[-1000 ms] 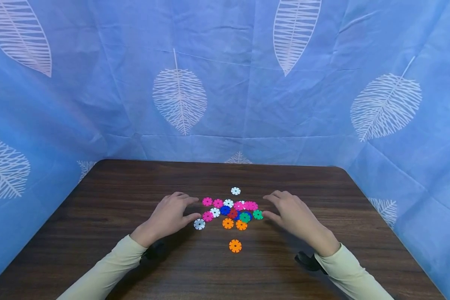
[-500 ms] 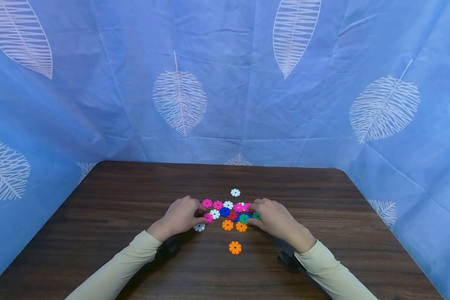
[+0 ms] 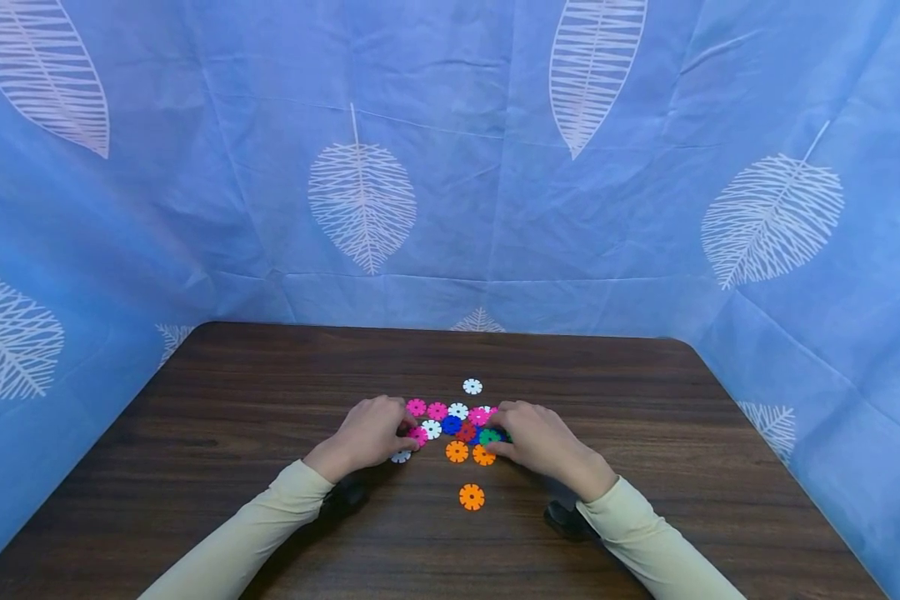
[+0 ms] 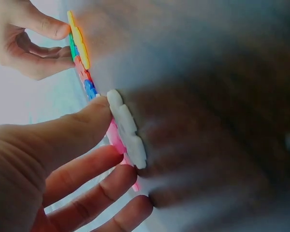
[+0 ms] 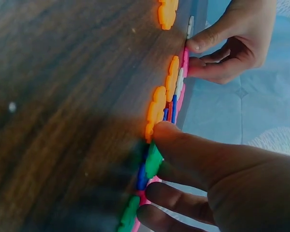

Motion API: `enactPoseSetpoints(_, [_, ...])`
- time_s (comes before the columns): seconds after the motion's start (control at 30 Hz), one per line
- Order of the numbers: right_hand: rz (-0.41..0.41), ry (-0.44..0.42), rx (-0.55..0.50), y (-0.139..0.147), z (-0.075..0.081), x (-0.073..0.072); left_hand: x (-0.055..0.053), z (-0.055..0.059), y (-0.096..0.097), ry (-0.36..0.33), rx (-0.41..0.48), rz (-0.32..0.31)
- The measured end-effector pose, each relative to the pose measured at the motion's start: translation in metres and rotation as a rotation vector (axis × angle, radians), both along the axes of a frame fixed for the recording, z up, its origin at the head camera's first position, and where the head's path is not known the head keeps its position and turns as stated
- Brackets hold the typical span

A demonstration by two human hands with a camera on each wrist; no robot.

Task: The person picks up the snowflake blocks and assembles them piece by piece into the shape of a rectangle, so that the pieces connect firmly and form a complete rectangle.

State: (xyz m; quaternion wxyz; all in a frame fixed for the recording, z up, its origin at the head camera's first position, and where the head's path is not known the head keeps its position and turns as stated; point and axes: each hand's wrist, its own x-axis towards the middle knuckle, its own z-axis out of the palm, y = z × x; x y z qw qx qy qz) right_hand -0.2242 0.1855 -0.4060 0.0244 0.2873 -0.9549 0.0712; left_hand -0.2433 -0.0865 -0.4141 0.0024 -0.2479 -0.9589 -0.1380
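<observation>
Flat notched plastic discs lie in a loose cluster on the brown table. At its left end, my left hand (image 3: 368, 436) has its thumb and forefinger on either side of a pink disc (image 3: 418, 436); its other fingers are spread in the left wrist view. A white disc (image 4: 127, 130) lies by that thumb. Over the right end, my right hand (image 3: 543, 440) has its thumb by a green disc (image 5: 153, 160) and an orange disc (image 5: 156, 111). Its fingers reach over the pieces behind, near another green disc (image 5: 128, 213). No disc is visibly lifted.
Blue discs (image 3: 452, 425), a red disc (image 3: 466, 431) and more pink and white ones fill the cluster's middle. A single white disc (image 3: 472, 387) lies behind it, a single orange disc (image 3: 472, 497) in front. A blue leaf-print cloth (image 3: 450, 208) hangs around the table (image 3: 285, 358).
Both hands have moved inward from the sides onto the ends of the cluster, mostly in the first half second. The right hand now covers the rightmost discs. The visible discs have stayed in place.
</observation>
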Motion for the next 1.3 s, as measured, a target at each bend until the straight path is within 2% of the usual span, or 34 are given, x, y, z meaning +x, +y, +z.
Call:
enactPoseSetpoints(0.2, [-0.025,-0.032,-0.019,0.000,0.000,0.000,-0.002,-0.003,0.001,-0.010,0.010,-0.008])
enactPoseSetpoints(0.37, [-0.024,-0.051,-0.055,-0.002,0.001,-0.001,-0.003,-0.003,0.002,-0.044,0.063,-0.029])
enactPoseSetpoints(0.57, [0.007,-0.089,-0.147,-0.002,0.001,-0.001,-0.004,-0.003,-0.002,-0.080,0.203,-0.053])
enactPoseSetpoints(0.7, [0.019,-0.124,-0.213,-0.001,0.000,-0.002,-0.006,0.001,-0.004,-0.121,0.346,-0.055])
enactPoseSetpoints(0.87, [0.036,-0.146,-0.298,-0.003,0.002,0.000,-0.004,0.010,-0.005,-0.240,0.567,-0.031])
enactPoseSetpoints(1.1, [0.035,-0.092,-0.504,-0.010,0.015,0.009,0.005,0.022,-0.005,-0.523,0.909,-0.001])
enactPoseSetpoints(1.3, [0.050,-0.004,-0.678,-0.016,0.025,0.019,0.014,0.031,-0.002,-0.639,1.017,0.061])
